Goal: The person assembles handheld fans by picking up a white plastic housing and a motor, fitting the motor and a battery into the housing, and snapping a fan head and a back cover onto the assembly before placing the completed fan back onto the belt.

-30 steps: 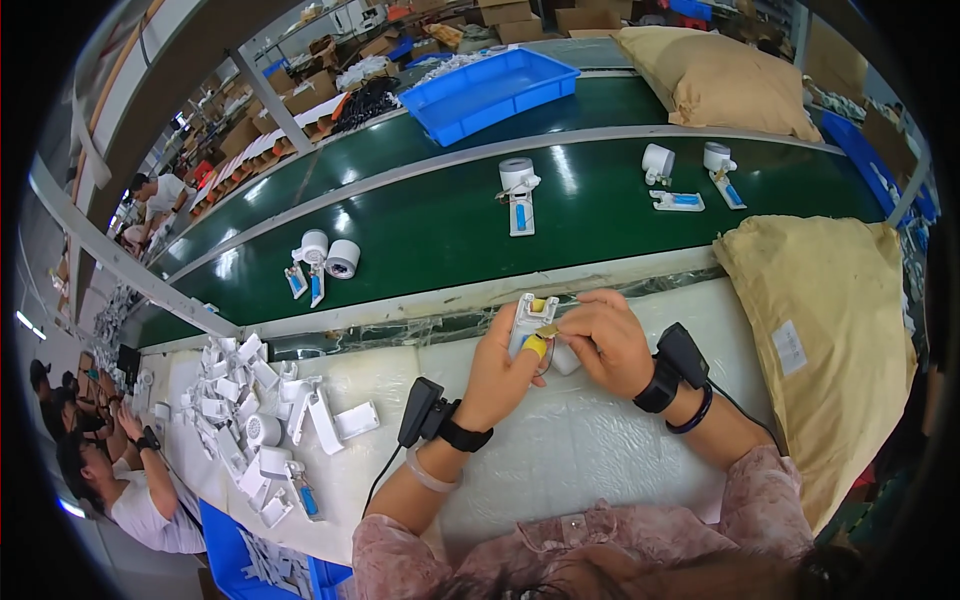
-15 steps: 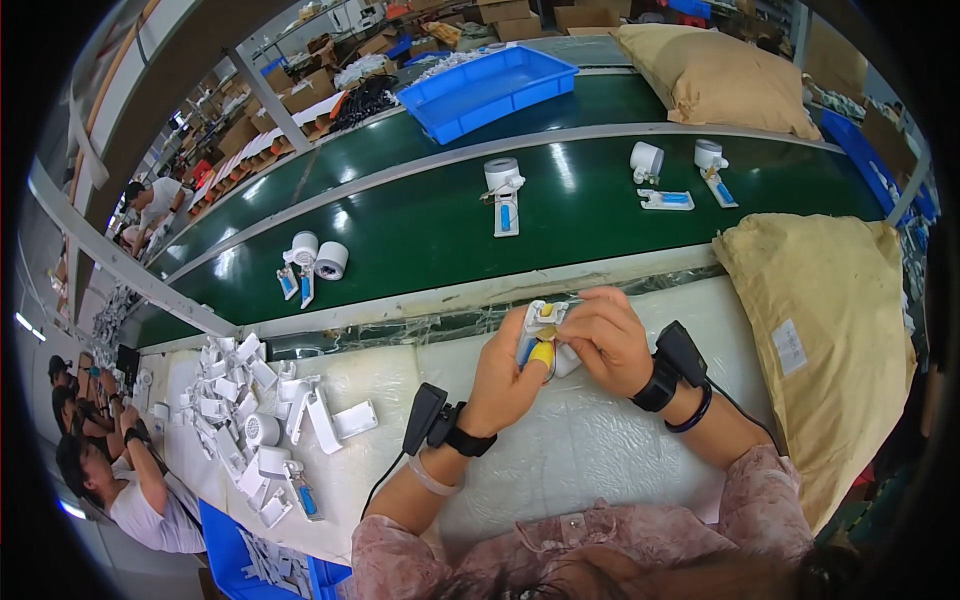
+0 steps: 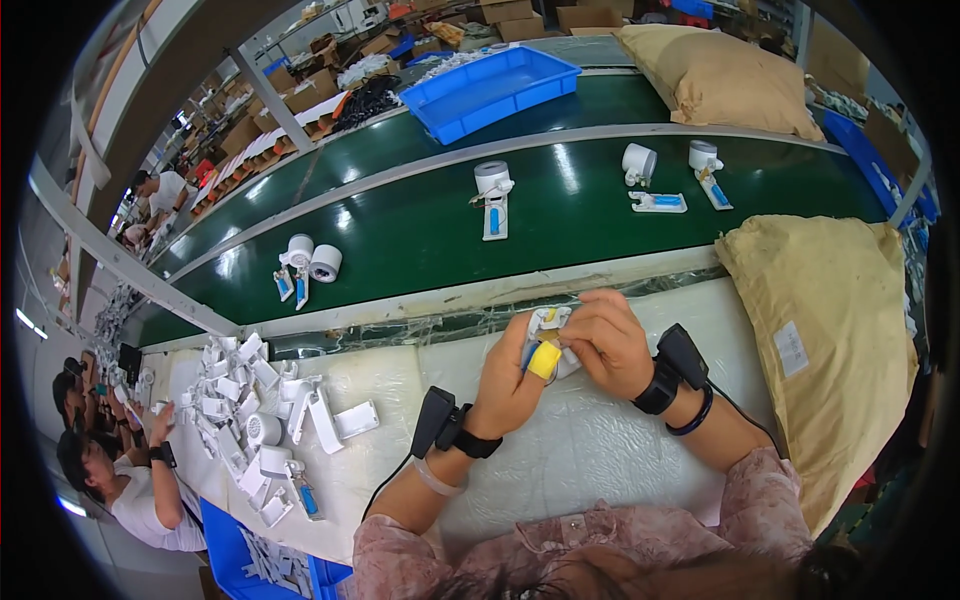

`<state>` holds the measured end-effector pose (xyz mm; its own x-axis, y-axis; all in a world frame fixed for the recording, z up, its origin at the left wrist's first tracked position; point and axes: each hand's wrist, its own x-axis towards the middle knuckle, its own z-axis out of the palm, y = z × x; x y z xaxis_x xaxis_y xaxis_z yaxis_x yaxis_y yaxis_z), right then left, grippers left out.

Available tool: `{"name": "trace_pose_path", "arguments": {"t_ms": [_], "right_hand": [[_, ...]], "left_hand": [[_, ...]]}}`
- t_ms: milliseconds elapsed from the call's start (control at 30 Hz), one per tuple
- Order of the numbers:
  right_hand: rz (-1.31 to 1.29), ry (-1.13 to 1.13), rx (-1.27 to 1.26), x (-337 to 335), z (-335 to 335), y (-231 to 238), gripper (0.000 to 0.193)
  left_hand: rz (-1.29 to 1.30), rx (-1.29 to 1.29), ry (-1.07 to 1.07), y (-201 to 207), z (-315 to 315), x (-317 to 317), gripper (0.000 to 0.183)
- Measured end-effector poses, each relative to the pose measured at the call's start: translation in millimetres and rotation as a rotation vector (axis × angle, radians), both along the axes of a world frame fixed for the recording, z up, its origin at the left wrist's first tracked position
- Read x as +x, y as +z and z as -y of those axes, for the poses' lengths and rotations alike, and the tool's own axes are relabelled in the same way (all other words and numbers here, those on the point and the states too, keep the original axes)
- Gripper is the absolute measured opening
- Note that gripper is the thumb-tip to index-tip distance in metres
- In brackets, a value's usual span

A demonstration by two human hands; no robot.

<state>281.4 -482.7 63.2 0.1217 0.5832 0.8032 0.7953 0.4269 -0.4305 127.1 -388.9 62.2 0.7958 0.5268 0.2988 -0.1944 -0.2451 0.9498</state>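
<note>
My left hand (image 3: 506, 388) grips a white plastic housing (image 3: 546, 318) over the padded bench, and a yellow wrap (image 3: 544, 360) covers that thumb's tip. A bit of blue shows beside the thumb, inside the housing. From the other side my right hand (image 3: 614, 348) closes on the same piece, thumb and fingers pinched at its upper part. What lies between those right fingertips is too small and covered to make out. Both wrists carry black straps with a dark box on each.
Ahead runs a green conveyor belt (image 3: 410, 245) with several white cylindrical units (image 3: 492, 178) wired to blue-celled handles. To the left lies a heap of white plastic parts (image 3: 240, 400) above a blue bin (image 3: 235, 565). A large paper sack (image 3: 820, 350) stands right. Co-workers sit far left.
The units on the belt have shifted slightly left. My left thumb has turned a little on the housing, showing more of its yellow wrap. A co-worker's arm at the left has moved.
</note>
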Motion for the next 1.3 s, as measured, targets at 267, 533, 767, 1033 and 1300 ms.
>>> {"name": "trace_pose_path", "arguments": {"t_ms": [267,533,767,1033,1300], "right_hand": [[0.026,-0.009,-0.004,0.3,0.2,0.3,0.025],[0.031,-0.011,0.001,-1.3,0.2,-0.8,0.025],[0.049,-0.024,0.006,-6.3,-2.1,-1.0,0.023],[0.029,-0.051,-0.014,-6.5,-4.0,0.3,0.025],[0.007,-0.055,-0.125,0.2,-3.7,-14.9,0.036]], "left_hand": [[-0.086,-0.002,0.048,-5.3,0.8,0.1,0.033],[-0.092,0.071,0.095,-8.7,3.0,0.4,0.031],[-0.066,0.055,0.162,-2.6,7.0,3.3,0.022],[-0.098,-0.048,0.106,5.2,-7.1,2.2,0.020],[-0.097,0.004,0.615,4.2,-126.9,-29.7,0.025]]}}
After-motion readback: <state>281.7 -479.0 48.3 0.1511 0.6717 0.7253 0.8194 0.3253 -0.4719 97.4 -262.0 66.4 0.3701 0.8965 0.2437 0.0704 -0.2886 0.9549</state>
